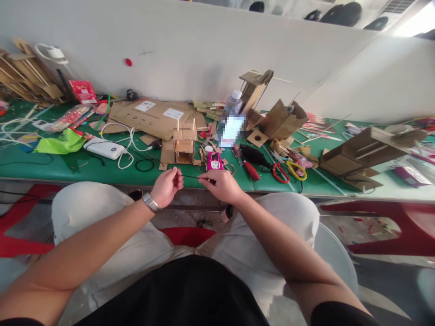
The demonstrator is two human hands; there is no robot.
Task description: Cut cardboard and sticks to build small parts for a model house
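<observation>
A thin black cord (189, 176) stretches between my two hands just in front of the table's edge. My left hand (167, 188), with a metal watch on its wrist, has curled fingers pinching one end of it. From the other side my right hand (224, 185) grips the cord between thumb and fingers. Beyond them, a small cardboard model (184, 147) stands upright on the green table (146, 179). Close behind the right hand is a pink case with a cartoon face (214, 161). The cord's ends are hidden in the fingers.
Red-handled pliers (250, 170), red-handled scissors (280, 173) and a black tool (255, 156) lie to the right. Further right is a cardboard structure (356, 154). A white power bank (103, 148) with cables is at left. Behind are flat cardboard (152, 115) and a bottle (233, 106).
</observation>
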